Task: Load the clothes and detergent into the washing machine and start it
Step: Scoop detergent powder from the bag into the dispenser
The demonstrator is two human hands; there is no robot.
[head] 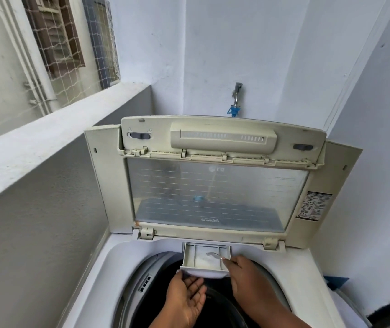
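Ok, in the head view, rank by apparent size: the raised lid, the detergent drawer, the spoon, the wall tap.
1. raised lid
2. detergent drawer
3. spoon and wall tap: similar; the tap is farther away, so unranked.

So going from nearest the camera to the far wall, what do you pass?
Left hand → detergent drawer with the spoon → raised lid → tap on the wall.

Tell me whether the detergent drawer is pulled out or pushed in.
Pulled out: the detergent drawer juts over the tub, its compartments showing, with a spoon over it.
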